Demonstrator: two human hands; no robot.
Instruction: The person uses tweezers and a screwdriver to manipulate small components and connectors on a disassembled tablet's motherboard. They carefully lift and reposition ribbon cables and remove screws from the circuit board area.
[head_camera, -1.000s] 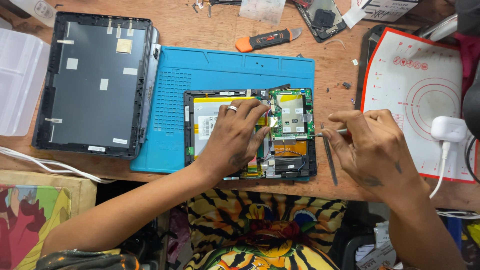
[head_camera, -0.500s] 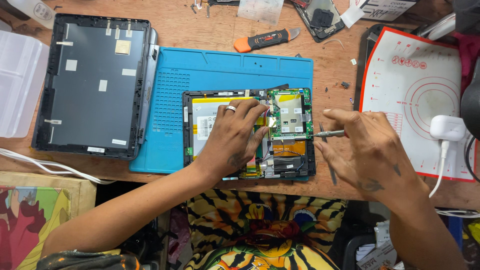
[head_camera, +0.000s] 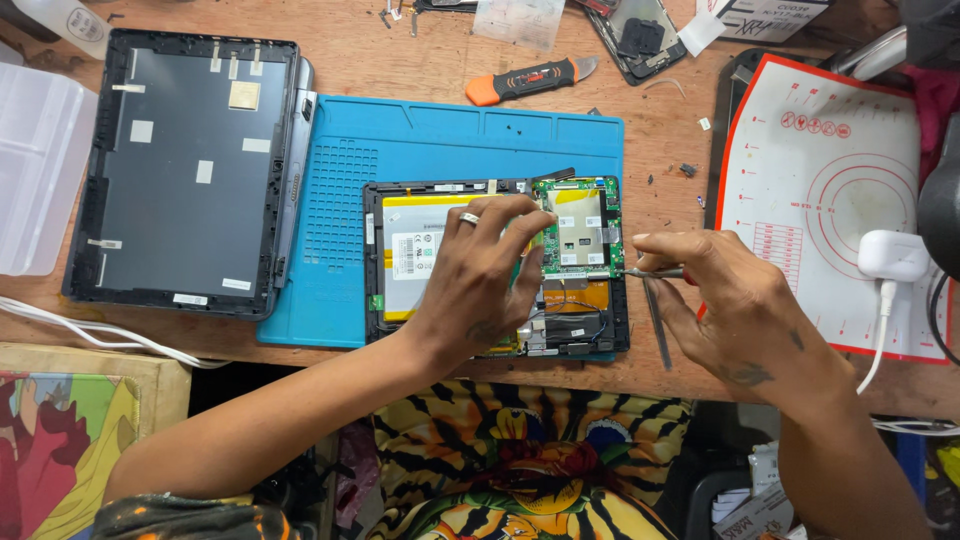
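The opened tablet (head_camera: 495, 268) lies on the blue mat (head_camera: 420, 150) at table centre. The left hand (head_camera: 485, 275) rests flat on it, grip open (fingertips on the green board (head_camera: 578, 225)). At 3 o'clock, the right hand (head_camera: 725, 295) pinches thin tweezers (head_camera: 652, 272).

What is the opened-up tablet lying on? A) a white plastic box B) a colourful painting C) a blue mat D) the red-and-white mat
C: the opened tablet, with its battery and green circuit board showing, lies on the blue mat spread on the wooden table, while the left hand rests on it.
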